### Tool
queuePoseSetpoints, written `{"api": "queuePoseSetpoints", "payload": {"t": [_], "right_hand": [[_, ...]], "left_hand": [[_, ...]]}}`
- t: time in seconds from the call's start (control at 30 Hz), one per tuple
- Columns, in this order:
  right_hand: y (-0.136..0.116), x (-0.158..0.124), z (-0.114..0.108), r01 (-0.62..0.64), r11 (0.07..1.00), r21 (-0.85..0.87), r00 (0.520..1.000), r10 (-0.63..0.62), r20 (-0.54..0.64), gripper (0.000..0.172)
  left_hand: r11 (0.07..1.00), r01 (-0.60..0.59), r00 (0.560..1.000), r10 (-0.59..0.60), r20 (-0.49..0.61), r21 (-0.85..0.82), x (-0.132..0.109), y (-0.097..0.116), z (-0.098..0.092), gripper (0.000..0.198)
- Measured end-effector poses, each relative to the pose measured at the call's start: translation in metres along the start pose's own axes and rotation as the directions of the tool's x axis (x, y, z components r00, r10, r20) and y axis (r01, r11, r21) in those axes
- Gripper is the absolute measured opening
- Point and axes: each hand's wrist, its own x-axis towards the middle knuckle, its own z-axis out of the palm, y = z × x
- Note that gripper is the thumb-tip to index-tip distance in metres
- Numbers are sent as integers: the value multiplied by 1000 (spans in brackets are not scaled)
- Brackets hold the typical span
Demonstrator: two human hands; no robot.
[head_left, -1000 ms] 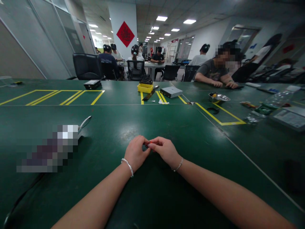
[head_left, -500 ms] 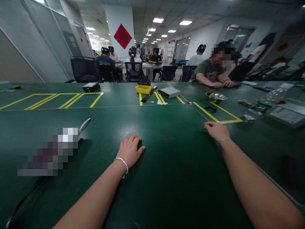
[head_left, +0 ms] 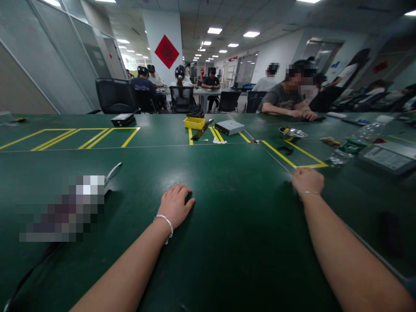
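Observation:
My left hand (head_left: 176, 205) lies palm down on the green table (head_left: 227, 242), fingers stretched out and thumb apart, holding nothing. A silver bracelet (head_left: 166, 222) circles that wrist. Farther right, my right hand (head_left: 308, 181) is closed with its fingers curled in, just short of the near corner of a yellow tape outline (head_left: 312, 165). Whatever it may hold is hidden by the fingers. A thin bracelet (head_left: 310, 192) shows at this wrist. Beyond the right hand lies a black curved piece (head_left: 286, 150) inside the tape outline.
At left lies a blurred-out object (head_left: 69, 208) with a white loop and dark strap. Farther back are a yellow bin (head_left: 194, 123), a grey box (head_left: 229, 127) and a black box (head_left: 122, 119). A plastic bottle (head_left: 357, 141) lies right. A person (head_left: 286, 97) sits across the table.
My right hand has moved slightly right and turned, its fingers now curled away from view; a small dark-red bit showed at its fingertips before. My left hand stays flat.

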Motion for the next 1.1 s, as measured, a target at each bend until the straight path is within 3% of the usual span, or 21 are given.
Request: {"api": "queuePoseSetpoints", "payload": {"t": [0.1,0.17,0.23,0.37,0.43,0.47,0.5,0.53,0.57,0.63,0.7,0.77,0.83,0.9,1.0,1.1], "right_hand": [[-49,-11,-5,269,960,85,959,-259,-114,40],[-93,-31,-12,512,836,200,859,-506,-82,41],[-135,-60,-22,673,668,318,709,-705,-19,42],[-188,-121,-39,750,468,467,450,-879,159,48],[-195,-133,-43,759,426,491,358,-905,231,51],[-194,-132,-44,764,416,492,334,-909,249,51],[-191,-127,-44,768,423,481,340,-906,253,50],[-184,-117,-43,769,453,451,379,-891,249,48],[-174,-103,-41,760,511,402,451,-860,240,46],[-146,-72,-36,682,689,244,654,-725,216,41],[-108,-41,-31,510,859,52,839,-510,191,39],[-67,-17,-25,315,944,-98,937,-293,188,39],[-32,-2,-20,165,973,-163,965,-126,229,38],[-8,4,-16,75,984,-160,953,-23,302,40],[4,6,-13,9,992,-123,919,40,393,40],[0,5,-11,-27,994,-109,914,69,399,36]], "left_hand": [[1000,3,1000,-3,-1,0,0,0,-1,25],[1000,6,1000,-6,3,-2,0,1,-2,24],[1000,-9,1000,9,13,-13,-1,4,-3,26],[995,-91,995,93,47,-34,-2,8,-3,33],[994,-101,993,103,62,-35,-3,9,-2,33],[994,-100,992,103,67,-35,-3,9,-2,33],[994,-103,992,105,71,-36,-3,9,-2,33],[994,-106,991,109,74,-38,-3,8,-2,33],[993,-109,991,112,77,-41,-2,8,-2,34],[993,-109,990,112,86,-47,-2,7,-2,34],[993,-102,990,107,94,-52,-2,7,-3,34],[993,-100,990,105,97,-55,-2,7,-4,34],[993,-100,990,105,99,-57,-2,7,-4,34],[993,-102,989,107,97,-57,-2,6,-3,33],[993,-104,990,109,90,-56,-2,6,-3,33],[992,-111,989,116,91,-59,-2,5,-2,33]]}}
